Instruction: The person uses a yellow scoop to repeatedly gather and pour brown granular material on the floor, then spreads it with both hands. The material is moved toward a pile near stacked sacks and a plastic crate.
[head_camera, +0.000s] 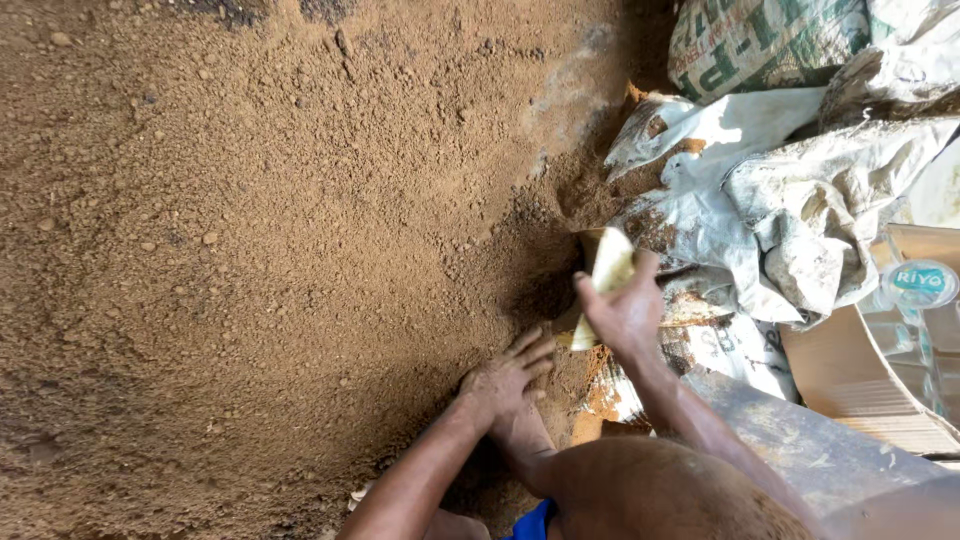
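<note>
The right hand (625, 310) is closed around the top edge of a small yellowish bag (605, 275), held upright at the foot of the soil heap (250, 250). The left hand (505, 380) lies open, fingers spread, on loose soil just beside the bag's base. The mouth is best kept pulled wide and low against the heap while soil is swept in. Crumpled white sacks (790, 200) lie behind.

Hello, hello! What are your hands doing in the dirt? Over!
Left hand flat on loose brown soil. Right hand gripping pale yellowish flat scoop piece. Crumpled white woven sacks crowd right side.
</note>
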